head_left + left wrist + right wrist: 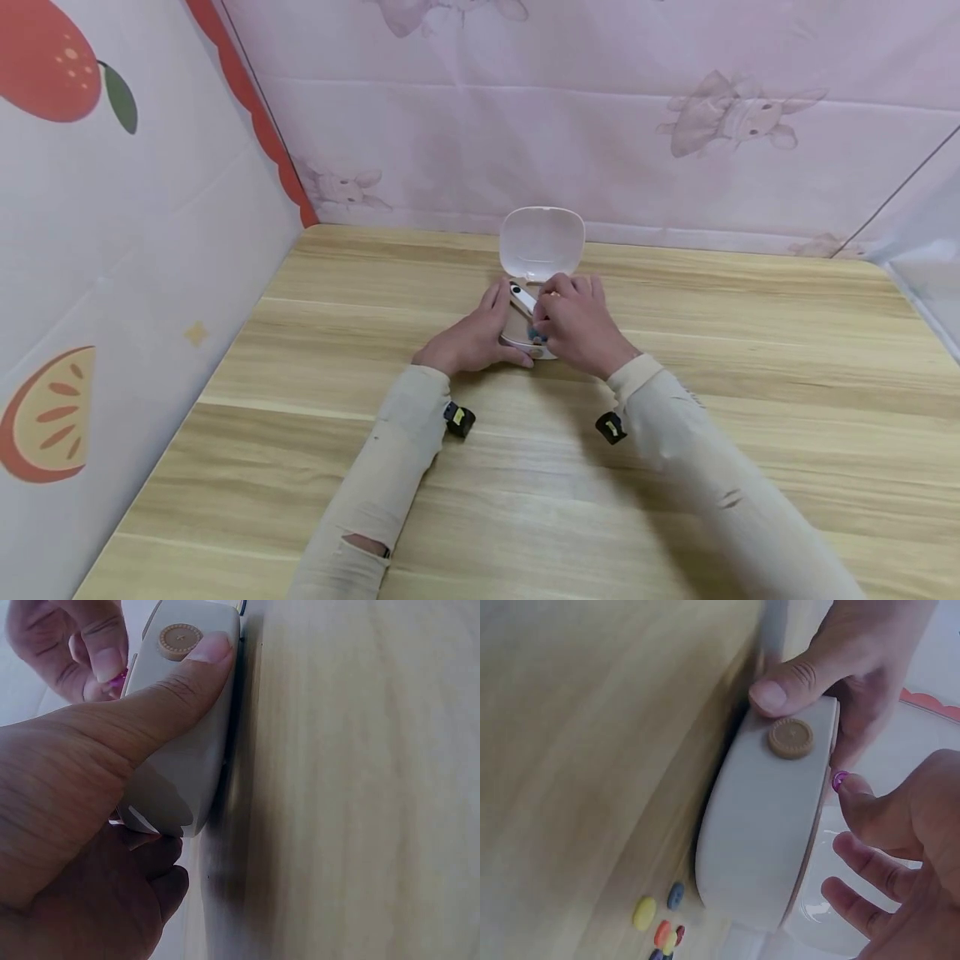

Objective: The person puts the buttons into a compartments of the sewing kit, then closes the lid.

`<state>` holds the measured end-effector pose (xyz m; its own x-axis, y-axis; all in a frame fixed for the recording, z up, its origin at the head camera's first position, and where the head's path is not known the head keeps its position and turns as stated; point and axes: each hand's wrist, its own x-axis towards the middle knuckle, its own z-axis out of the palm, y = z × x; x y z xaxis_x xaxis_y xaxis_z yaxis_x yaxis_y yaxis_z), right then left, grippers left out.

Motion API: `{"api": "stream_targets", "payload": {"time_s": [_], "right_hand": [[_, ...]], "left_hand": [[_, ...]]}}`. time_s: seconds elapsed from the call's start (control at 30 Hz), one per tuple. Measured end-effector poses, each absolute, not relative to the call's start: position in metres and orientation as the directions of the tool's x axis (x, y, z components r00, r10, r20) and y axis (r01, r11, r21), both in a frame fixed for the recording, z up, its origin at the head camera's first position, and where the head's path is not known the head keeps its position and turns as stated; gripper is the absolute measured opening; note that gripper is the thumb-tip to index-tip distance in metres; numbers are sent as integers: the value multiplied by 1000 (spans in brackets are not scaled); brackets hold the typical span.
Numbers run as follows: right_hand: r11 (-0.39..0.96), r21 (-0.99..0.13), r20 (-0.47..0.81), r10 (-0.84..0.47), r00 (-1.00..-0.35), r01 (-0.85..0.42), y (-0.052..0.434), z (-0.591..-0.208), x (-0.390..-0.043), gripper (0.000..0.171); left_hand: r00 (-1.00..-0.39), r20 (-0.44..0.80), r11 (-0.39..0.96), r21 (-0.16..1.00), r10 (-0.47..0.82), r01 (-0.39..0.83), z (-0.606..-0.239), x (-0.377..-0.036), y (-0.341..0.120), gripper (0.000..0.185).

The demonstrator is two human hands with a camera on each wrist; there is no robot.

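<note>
A white case (516,340) with a tan round clasp (790,739) on its front stands on the table, its lid (542,242) raised at the back. My left hand (476,333) grips the case's left side, with the thumb pressed on the front beside the clasp. Over the opening, my right hand (581,325) pinches a small magenta button (840,780) with thumb and fingertip. Inside the case show a white elongated item (522,298) with a black dot and something blue (535,333), partly hidden by the right hand.
Several small coloured pieces, among them a yellow one (644,913) and a blue one (676,895), lie on the wooden table (525,500) beside the case. Fabric walls (450,150) stand behind and at the left. A black wrist camera (459,419) is on the left sleeve.
</note>
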<state>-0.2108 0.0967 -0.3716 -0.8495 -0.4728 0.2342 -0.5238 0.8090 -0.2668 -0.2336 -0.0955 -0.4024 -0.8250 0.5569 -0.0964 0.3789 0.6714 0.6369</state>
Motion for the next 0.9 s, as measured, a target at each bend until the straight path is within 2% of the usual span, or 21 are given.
{"api": "stream_targets", "payload": {"time_s": [0.9], "right_hand": [[806,-282,162,-494,-854,-520,88,-374,-212,19]], "left_hand": [[-823,-104,680,625,558,383,-401,-233,-95,126]]}}
